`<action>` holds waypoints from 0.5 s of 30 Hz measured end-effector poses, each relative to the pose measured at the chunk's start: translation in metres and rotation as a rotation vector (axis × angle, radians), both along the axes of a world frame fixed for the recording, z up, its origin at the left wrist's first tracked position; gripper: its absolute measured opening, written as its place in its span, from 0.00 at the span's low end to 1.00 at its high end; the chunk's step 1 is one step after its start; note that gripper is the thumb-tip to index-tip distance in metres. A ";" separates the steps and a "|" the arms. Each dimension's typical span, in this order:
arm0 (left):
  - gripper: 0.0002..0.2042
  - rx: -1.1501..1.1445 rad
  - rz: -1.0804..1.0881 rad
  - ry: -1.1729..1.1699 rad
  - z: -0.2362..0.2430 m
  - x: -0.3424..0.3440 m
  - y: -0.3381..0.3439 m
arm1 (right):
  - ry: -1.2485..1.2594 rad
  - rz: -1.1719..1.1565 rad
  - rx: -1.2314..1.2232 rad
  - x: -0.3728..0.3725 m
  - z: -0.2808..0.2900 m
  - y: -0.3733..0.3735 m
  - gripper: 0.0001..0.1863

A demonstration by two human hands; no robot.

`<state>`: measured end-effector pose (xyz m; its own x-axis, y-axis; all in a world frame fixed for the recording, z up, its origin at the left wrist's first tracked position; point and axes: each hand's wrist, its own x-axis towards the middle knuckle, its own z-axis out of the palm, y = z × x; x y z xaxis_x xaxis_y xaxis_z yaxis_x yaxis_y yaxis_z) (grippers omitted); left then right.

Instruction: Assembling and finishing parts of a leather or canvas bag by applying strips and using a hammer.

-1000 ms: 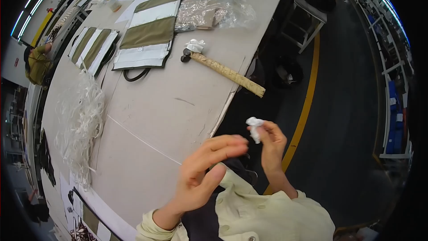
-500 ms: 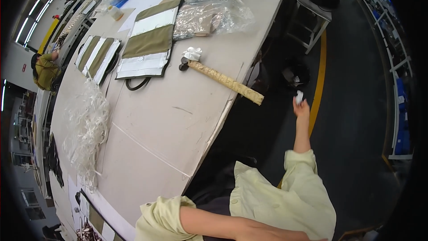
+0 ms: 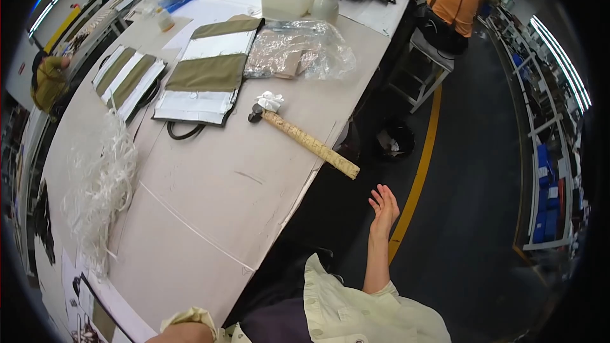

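The right hand (image 3: 385, 211), empty, loosely spread, is near the yellow-wrapped handle of the black-headed hammer (image 3: 311, 144); left hand unseen.

Hammer (image 3: 309, 144) across the table edge (image 3: 283, 215)

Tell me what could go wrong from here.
The hammer has its handle jutting past the edge of the table, near the open right hand; a careless sweep could knock it off. The tangled white strips reach the smaller striped panel, so moving that might drag some along.
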<state>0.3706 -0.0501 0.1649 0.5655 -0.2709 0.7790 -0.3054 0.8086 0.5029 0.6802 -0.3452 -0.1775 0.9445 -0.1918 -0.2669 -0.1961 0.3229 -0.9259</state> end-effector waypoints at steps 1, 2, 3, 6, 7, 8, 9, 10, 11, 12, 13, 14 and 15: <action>0.22 0.003 0.015 -0.063 0.002 0.003 0.003 | -0.067 0.016 -0.059 -0.005 0.019 0.003 0.19; 0.22 0.010 0.036 -0.125 0.006 0.006 0.007 | -0.134 0.038 -0.114 -0.008 0.037 0.009 0.17; 0.23 0.022 0.068 -0.183 0.010 0.008 0.013 | -0.218 0.066 -0.186 -0.009 0.062 0.021 0.15; 0.27 0.191 0.177 -0.191 -0.001 -0.015 0.039 | -0.470 0.194 -0.212 -0.008 0.120 0.069 0.14; 0.32 0.323 0.228 -0.116 -0.014 -0.030 0.047 | -0.545 0.234 -0.247 -0.011 0.132 0.085 0.14; 0.37 0.453 0.288 -0.028 -0.022 -0.051 0.053 | -0.623 0.281 -0.273 -0.016 0.144 0.105 0.14; 0.20 0.414 0.653 0.174 -0.031 -0.071 0.044 | -0.640 0.346 -0.322 -0.025 0.162 0.119 0.15; 0.12 0.339 0.995 0.368 -0.044 -0.084 0.037 | -0.665 0.395 -0.391 -0.033 0.175 0.129 0.16; 0.11 0.318 1.100 0.607 -0.049 -0.098 0.043 | -0.691 0.434 -0.439 -0.044 0.180 0.145 0.18; 0.10 0.295 1.197 0.851 -0.047 -0.109 0.048 | -0.660 0.481 -0.374 -0.058 0.188 0.167 0.21; 0.12 0.301 1.305 0.892 -0.054 -0.128 0.058 | -0.670 0.599 -0.380 -0.065 0.186 0.182 0.21; 0.14 0.308 1.415 0.937 -0.066 -0.150 0.070 | -0.680 0.718 -0.383 -0.075 0.184 0.201 0.22; 0.14 0.292 1.466 0.946 -0.072 -0.168 0.075 | -0.694 0.763 -0.359 -0.085 0.188 0.221 0.22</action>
<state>0.2024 0.0245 0.0925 0.6345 0.7670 0.0956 -0.1754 0.0225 0.9842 0.5950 -0.1237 0.0106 0.7709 0.5484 0.3239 0.3711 0.0265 -0.9282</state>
